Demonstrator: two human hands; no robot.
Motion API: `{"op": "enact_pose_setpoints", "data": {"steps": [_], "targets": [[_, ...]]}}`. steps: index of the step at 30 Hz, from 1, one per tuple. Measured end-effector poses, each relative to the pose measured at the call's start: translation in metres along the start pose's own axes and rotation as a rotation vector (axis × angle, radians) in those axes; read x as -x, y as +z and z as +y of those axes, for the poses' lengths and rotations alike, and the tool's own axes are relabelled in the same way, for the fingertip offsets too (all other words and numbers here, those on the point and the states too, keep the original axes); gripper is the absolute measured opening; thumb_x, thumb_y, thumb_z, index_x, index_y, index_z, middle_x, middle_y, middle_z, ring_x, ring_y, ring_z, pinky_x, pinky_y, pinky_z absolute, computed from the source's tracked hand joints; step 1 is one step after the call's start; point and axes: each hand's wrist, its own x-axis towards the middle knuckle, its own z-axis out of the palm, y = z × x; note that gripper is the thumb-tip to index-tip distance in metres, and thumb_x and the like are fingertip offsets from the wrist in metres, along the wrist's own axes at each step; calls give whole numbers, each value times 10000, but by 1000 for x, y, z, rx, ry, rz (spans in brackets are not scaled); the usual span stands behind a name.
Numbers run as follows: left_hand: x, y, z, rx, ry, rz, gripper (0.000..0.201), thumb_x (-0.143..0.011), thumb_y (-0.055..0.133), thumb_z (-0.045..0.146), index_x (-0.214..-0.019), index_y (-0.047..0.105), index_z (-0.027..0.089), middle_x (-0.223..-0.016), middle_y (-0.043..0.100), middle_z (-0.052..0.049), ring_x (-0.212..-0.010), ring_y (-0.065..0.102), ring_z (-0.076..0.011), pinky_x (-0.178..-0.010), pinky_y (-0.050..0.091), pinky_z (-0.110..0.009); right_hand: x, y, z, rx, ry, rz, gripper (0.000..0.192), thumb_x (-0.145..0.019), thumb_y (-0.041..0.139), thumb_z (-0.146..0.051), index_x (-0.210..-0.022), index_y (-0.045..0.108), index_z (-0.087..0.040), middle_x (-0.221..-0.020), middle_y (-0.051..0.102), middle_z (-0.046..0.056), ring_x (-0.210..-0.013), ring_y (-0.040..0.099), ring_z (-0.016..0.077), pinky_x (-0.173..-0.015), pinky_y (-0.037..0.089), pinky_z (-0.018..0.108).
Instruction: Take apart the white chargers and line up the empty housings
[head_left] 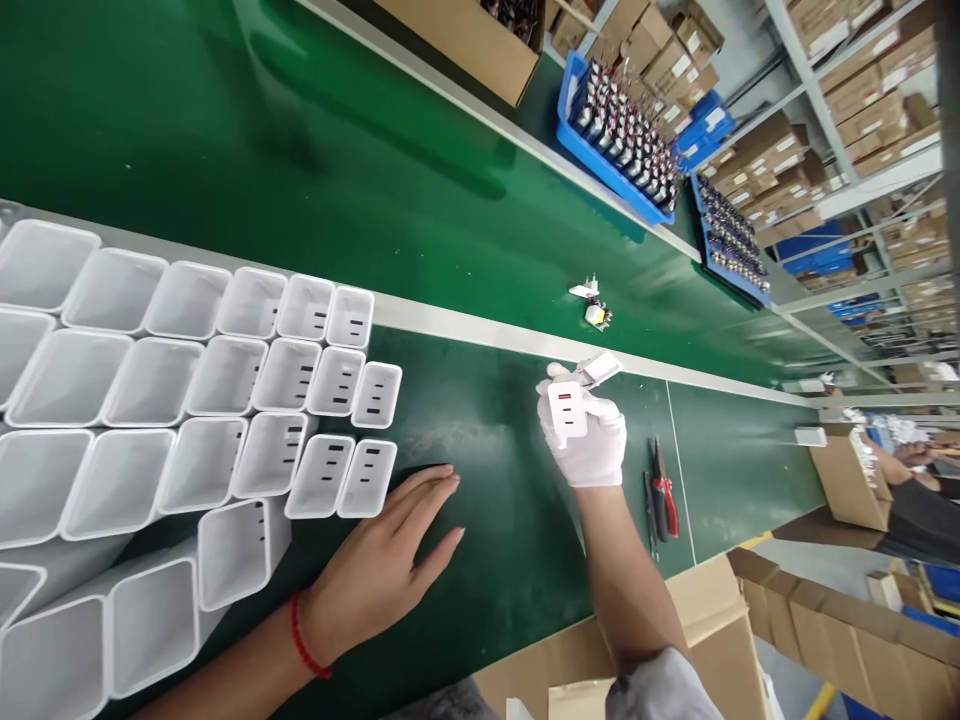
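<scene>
My left hand (390, 565) is bare with a red string at the wrist. It lies flat on the green mat, fingers spread, just right of several rows of empty white charger shells (225, 390). My right hand (585, 435) wears a white glove and is closed around a white charger unit (568, 408) whose port face points at me. A white part (600, 369) sticks out past the gloved fingertips.
Red-handled cutters (663, 490) lie right of my right hand. Small loose white parts (592, 305) sit on the green conveyor belt (300, 140). Blue trays of components (622, 135) stand beyond it. Cardboard boxes (705, 620) are at the near edge. Another person (911, 490) sits far right.
</scene>
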Motion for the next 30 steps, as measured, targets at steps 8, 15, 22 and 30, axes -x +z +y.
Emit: {"op": "enact_pose_setpoints", "data": {"steps": [8,15,22,30], "targets": [[3,3,-2,-112,52,-24,335,-977,481,269,-1296,517,175,-1298,622,-87,-1223,597,-215,-989,566,-336,-78,8,1,594,-324,255,573,-766,617,-359,-1319,551,-224,-1234,647,68,-1059,625,242,-818,574,352],[1,3,-8,-143,99,18,313,-973,488,267,-1271,551,193,-1297,629,-73,-1196,619,-211,-983,571,-313,-152,-21,-29,1122,-203,168,759,-788,635,-401,-1470,405,-162,-1215,663,90,-1063,656,236,-996,509,403],[-1,4,-6,-136,92,23,293,-965,483,236,-1242,566,191,-1252,651,-81,-1174,631,-213,-951,582,-302,-150,-142,-73,1305,-125,391,852,-615,694,-216,-1420,446,-92,-1538,341,225,-1445,258,397,-1164,188,599],[-7,-2,5,-53,48,-34,312,-925,481,150,-1231,540,153,-1196,649,-123,-1211,586,-229,-983,559,-335,-140,-174,-74,1237,-58,425,422,-535,788,-282,-935,667,-223,-605,603,2,-634,575,202,-770,471,430]]}}
